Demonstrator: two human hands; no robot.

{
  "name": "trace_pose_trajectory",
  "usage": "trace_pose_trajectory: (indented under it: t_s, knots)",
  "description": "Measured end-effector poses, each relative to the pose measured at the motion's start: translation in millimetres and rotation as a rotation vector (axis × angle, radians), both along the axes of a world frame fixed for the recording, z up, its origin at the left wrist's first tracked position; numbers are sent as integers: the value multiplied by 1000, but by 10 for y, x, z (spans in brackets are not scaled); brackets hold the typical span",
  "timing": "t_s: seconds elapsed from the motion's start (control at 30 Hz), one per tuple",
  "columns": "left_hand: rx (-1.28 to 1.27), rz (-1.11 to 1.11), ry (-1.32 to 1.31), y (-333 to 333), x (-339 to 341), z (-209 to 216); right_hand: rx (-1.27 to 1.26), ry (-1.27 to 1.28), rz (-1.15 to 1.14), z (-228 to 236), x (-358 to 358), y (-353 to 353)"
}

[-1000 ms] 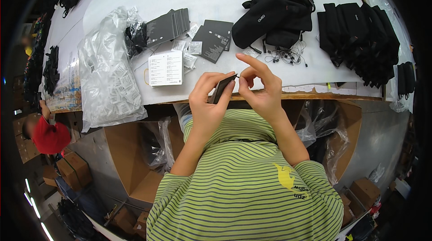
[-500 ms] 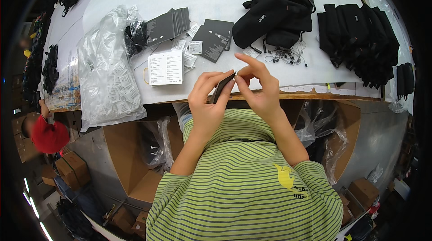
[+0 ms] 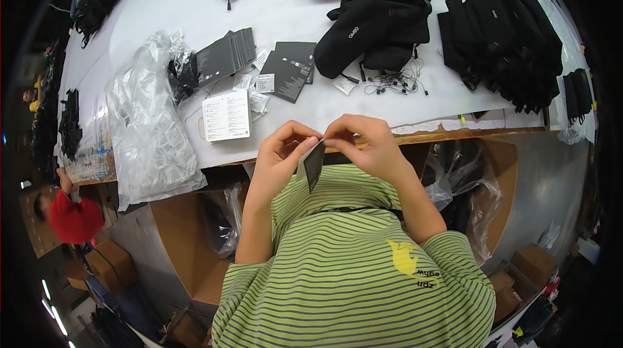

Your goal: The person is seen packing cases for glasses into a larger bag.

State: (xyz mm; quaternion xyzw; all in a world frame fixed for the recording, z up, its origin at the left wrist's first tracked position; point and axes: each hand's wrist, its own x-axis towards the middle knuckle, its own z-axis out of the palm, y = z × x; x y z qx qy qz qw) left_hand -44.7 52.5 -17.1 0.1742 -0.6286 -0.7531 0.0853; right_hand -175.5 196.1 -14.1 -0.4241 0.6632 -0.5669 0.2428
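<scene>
Just past the table's front edge, my left hand (image 3: 283, 151) pinches a dark card (image 3: 313, 169) by its upper edge. The card hangs tilted, one face dark and the other paler. My right hand (image 3: 368, 142) is closed in a pinch at the card's top corner; what lies between its fingertips is too small to make out. On the table ahead lie a stack of white printed cards (image 3: 226, 116), small white labels (image 3: 265, 83), loose dark cards (image 3: 285, 74) and a fanned stack of dark cards (image 3: 226, 56). Black cords (image 3: 397, 82) lie in a tangle to the right.
A clear plastic bag of labels (image 3: 152, 134) hangs over the table edge. Black fabric pouches (image 3: 373, 26) lie ahead, with more piled at right (image 3: 500, 49). Below the table stand open cardboard boxes (image 3: 188, 244) with plastic liners. A person in red (image 3: 74, 218) is at far left.
Both hands have come down and nearer to me with the card, which now hangs below the fingertips. My right index finger, raised before, has bent down into the pinch. The view has shifted slightly.
</scene>
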Motion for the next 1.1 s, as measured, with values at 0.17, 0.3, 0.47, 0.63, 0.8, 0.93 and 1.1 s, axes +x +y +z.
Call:
trace_pose_trajectory:
  t_s: [0.17, 0.3, 0.47, 0.63, 0.8, 0.93, 1.1]
  knots:
    - [-37, -45, -1, 138, -193, 0, 53, -431, 133, -112, -115, 148]
    - [-264, -81, 74, 128, -761, -15, 59, -614, 63, -141, -249, 327]
    - [-1030, 100, 304, 75, -2077, -202, 12, -602, -204, -215, -378, 620]
    - [-1451, 247, 206, 73, -2649, -407, 30, -560, -319, -106, -286, 843]
    - [-1185, 41, 419, 77, -2089, -227, 57, -490, -480, -88, -343, 1000]
    - [-876, 83, 421, 255, -1244, 69, 68, -300, -541, -87, -372, 761]
    - [-635, 52, -93, 236, -620, 63, 211, -51, -364, 124, -265, 421]
